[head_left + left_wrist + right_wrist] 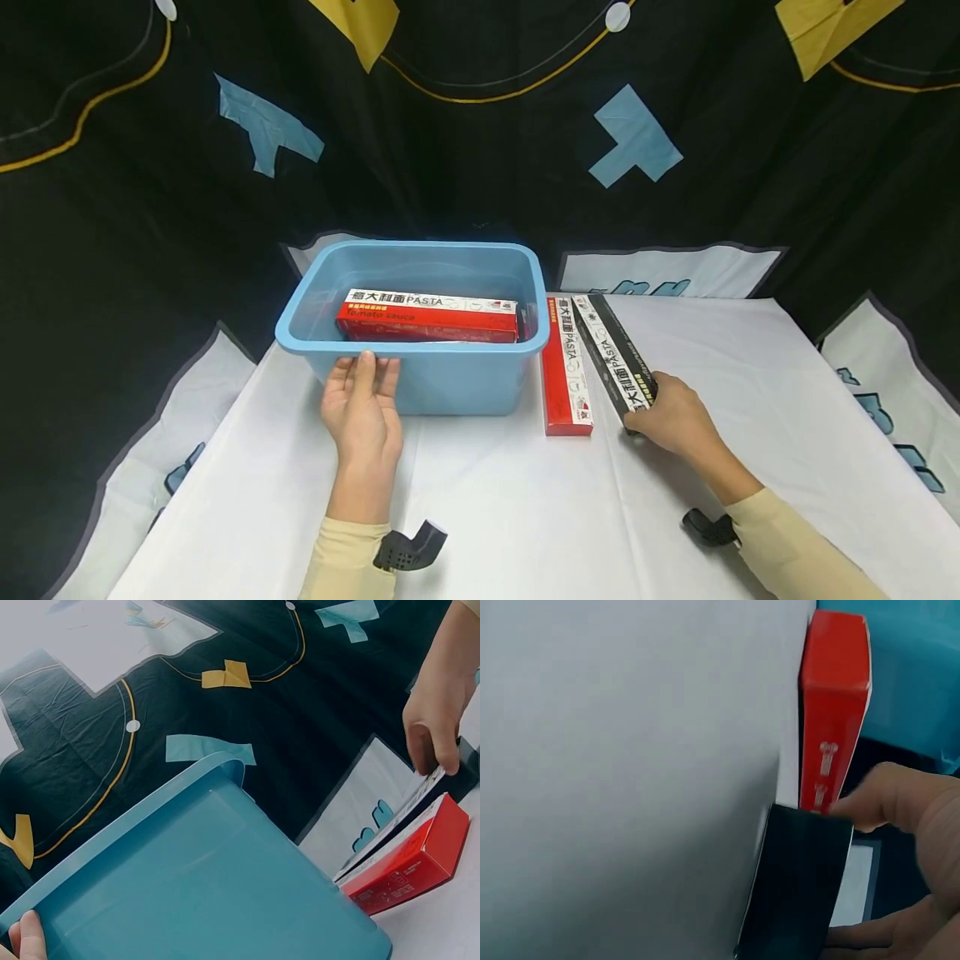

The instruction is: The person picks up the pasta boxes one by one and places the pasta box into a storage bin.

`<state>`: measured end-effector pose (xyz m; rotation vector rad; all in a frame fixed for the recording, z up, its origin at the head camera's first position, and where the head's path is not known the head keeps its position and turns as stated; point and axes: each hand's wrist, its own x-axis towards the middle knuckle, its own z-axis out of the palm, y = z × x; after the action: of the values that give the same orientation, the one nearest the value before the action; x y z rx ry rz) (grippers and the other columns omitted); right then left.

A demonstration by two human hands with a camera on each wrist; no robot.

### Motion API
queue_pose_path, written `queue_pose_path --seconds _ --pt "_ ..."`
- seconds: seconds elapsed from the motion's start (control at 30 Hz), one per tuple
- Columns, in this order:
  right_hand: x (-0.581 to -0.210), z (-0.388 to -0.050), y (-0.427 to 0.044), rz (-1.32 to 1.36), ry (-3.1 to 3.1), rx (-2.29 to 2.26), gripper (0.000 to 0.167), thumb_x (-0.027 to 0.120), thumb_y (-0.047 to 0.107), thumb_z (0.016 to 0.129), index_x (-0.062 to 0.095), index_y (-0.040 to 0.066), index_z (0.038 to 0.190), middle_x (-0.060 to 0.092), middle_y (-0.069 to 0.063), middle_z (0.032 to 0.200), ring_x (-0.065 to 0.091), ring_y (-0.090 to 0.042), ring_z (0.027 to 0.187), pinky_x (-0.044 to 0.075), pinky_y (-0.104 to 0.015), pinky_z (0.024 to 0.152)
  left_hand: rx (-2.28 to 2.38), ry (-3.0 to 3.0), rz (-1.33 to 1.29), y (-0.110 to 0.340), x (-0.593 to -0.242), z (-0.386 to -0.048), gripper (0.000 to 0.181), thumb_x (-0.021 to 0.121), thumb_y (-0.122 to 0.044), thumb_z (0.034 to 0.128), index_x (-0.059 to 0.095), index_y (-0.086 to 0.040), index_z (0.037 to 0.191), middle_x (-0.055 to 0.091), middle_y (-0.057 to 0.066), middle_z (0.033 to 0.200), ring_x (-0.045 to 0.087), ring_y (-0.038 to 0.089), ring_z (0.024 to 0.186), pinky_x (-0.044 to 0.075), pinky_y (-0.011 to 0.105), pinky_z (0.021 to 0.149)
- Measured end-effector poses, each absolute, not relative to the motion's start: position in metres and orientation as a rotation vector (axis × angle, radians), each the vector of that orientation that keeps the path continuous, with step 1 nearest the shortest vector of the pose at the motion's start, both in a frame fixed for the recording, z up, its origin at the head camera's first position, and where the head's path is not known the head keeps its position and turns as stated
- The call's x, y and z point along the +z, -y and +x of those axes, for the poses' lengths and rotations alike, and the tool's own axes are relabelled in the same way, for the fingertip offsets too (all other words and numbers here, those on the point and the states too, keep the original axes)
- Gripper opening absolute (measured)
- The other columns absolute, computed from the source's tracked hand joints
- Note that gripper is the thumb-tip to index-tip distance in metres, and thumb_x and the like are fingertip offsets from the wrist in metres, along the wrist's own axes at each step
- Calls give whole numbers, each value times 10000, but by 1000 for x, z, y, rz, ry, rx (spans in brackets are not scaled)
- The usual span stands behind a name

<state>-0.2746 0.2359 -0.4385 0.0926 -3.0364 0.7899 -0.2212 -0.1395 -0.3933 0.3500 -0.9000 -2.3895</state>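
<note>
A blue plastic tub (pixel 450 383) stands on the white table, with a red-and-white pasta box (pixel 427 321) lying in it; part of another dark item shows behind that box. My left hand (pixel 363 421) holds the tub's front rim from below, near its left corner. In the left wrist view its fingertips (pixel 31 937) touch the rim's edge. To the right of the tub, my right hand (pixel 675 417) grips the near end of a black-and-white pasta box (pixel 611 354). Beside that lies a second red pasta box (pixel 567 367), apart from my fingers.
The white tabletop (pixel 495 508) stretches in front of the tub and to the right. A black cloth (pixel 480 167) with blue and yellow patches hangs behind the table. Each wrist carries a black camera mount (pixel 411 547).
</note>
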Motion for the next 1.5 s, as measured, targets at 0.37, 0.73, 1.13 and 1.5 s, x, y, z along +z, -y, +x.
queue_pose_path --seconds 0.37,0.73,1.13,1.5 --pt "-447 -257 -270 34 3030 807 893 825 395 724 425 -78 1368 604 -272 1158 592 -367 939 516 -488 724 -2391 896 364 140 -388 -223 439 750 -178 855 503 -22 1183 532 136 1139 632 205 964 554 353 908" --pt "-434 -241 -304 -190 2498 1594 710 837 157 783 477 52 1386 588 -66 1206 546 -54 953 498 -91 717 -2382 910 363 140 -390 -221 446 743 -184 862 496 -19 1194 526 140 1165 622 212 990 547 349 918" --pt "-413 -227 -326 -195 1991 2013 565 827 -64 724 641 129 1221 658 96 1025 609 -10 903 547 -101 696 -2395 903 354 139 -391 -221 426 731 -165 875 495 -18 1198 531 139 1181 626 206 996 543 350 922" --pt "-388 -226 -341 101 1729 2292 546 641 -267 770 635 64 1203 655 -7 1156 653 -87 974 560 -173 795 -2394 896 366 139 -392 -221 436 744 -180 862 504 -24 1190 542 135 1157 635 201 987 548 351 915"
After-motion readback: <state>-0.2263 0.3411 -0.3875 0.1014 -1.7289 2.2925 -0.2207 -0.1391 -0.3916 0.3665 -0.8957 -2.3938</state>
